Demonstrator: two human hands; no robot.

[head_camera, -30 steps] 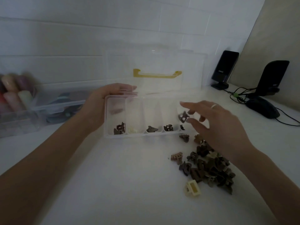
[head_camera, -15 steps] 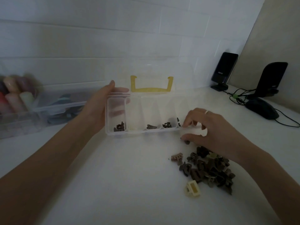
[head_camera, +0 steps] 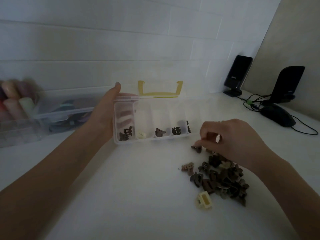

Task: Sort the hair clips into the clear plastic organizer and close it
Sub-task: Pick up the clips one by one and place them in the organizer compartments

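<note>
- While my left hand [head_camera: 105,116] grips the clear plastic organizer [head_camera: 152,118] at its left end, tilted on the table [head_camera: 121,196], each compartment I can see holds only a clip or two.
- My right hand [head_camera: 232,141] pinches a dark brown hair clip [head_camera: 196,148] at the pile's [head_camera: 223,179] near edge.
- Most clips are unsorted; I judge we're early, lid open.

Home desk: speakers [head_camera: 237,76], mouse [head_camera: 277,114], storage bins [head_camera: 52,111].
</note>
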